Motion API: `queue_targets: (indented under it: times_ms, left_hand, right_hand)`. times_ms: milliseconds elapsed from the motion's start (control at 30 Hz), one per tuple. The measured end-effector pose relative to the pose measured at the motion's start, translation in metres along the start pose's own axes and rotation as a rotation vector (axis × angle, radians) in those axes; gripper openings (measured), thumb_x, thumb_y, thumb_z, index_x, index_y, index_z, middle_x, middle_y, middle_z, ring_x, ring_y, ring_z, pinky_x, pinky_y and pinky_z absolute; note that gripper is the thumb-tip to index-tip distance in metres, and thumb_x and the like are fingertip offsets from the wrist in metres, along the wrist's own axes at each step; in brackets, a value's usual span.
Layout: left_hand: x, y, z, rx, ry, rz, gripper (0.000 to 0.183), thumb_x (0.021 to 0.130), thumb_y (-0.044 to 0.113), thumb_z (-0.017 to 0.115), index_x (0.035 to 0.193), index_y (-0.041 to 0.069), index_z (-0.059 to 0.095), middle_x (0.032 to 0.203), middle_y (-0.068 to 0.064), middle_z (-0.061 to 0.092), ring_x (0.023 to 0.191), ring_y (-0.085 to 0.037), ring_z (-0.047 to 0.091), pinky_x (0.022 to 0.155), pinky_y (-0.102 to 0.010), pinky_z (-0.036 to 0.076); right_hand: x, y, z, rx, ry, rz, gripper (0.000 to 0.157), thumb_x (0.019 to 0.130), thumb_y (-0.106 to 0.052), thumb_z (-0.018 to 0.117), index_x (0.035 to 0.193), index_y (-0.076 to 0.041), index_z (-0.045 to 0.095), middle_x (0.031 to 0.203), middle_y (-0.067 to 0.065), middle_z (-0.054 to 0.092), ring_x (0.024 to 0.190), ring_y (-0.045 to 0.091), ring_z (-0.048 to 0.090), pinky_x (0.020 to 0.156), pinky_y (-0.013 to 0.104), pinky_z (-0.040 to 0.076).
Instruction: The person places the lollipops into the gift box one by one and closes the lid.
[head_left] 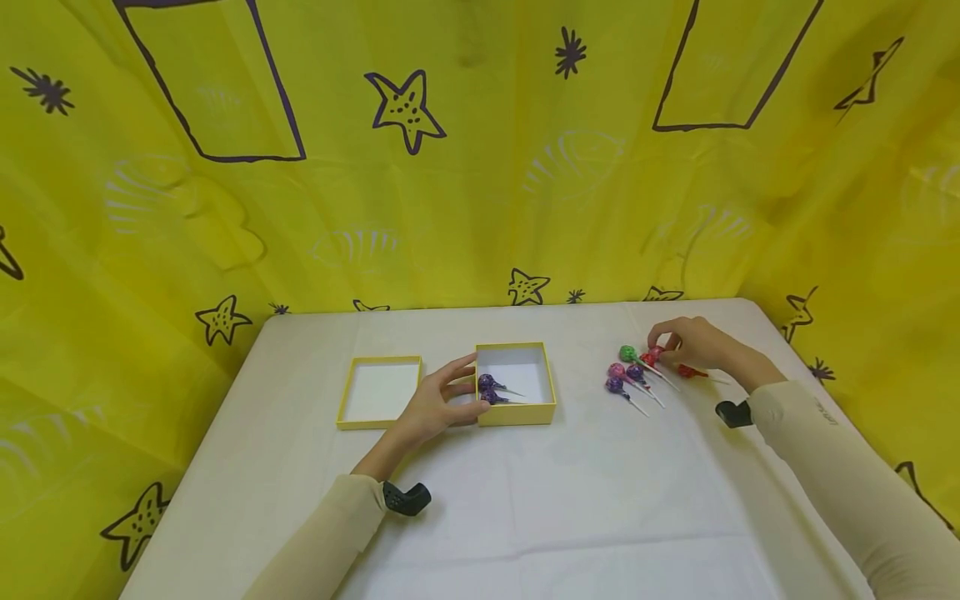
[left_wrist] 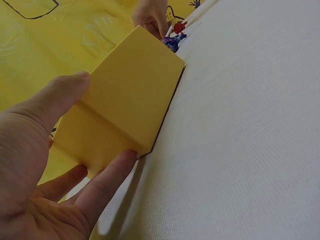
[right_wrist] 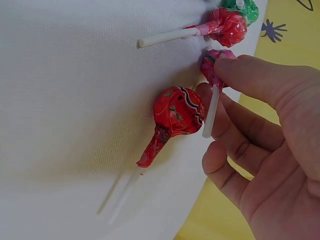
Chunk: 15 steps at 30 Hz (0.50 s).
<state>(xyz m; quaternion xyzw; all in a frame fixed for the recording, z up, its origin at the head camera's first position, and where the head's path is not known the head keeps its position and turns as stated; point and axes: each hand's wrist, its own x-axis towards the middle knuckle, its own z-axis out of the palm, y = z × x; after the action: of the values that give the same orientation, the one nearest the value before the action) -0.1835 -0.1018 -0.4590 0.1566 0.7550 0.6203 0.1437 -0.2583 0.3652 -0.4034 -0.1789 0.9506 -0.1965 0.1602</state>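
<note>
My left hand grips the left side of an open yellow box, its thumb by the front corner and fingers along the wall. Two purple-wrapped lollipops lie inside the box on its white bottom. At the right, my right hand pinches a pink-wrapped lollipop between thumb and forefinger, its white stick pointing down in the right wrist view. Beside this hand lies a red-wrapped lollipop. Just left of the hand are a green lollipop, another red one, and pink and purple ones.
The yellow-rimmed box lid lies on the white-covered table, left of the box. A yellow patterned curtain hangs behind the table and along both sides. Dark devices are strapped at both wrists.
</note>
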Motion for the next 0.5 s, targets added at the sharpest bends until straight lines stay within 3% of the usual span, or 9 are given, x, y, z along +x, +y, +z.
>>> queue_targets:
  times_ms: [500]
  left_hand:
    - [-0.0003,0.0018,0.0018,-0.006,0.012,-0.005,0.086,0.088,0.013,0.084,0.16,0.019,0.038,0.157,-0.017,0.044,0.137,-0.036,0.052,0.101,-0.043,0.054]
  right_hand:
    - [-0.0032,0.0047,0.0044,0.039,0.049,-0.03,0.019,0.096,-0.01,0.073,0.114,-0.008,0.07,0.099,0.016,0.073,0.075,0.023,0.062,0.062,0.033,0.058]
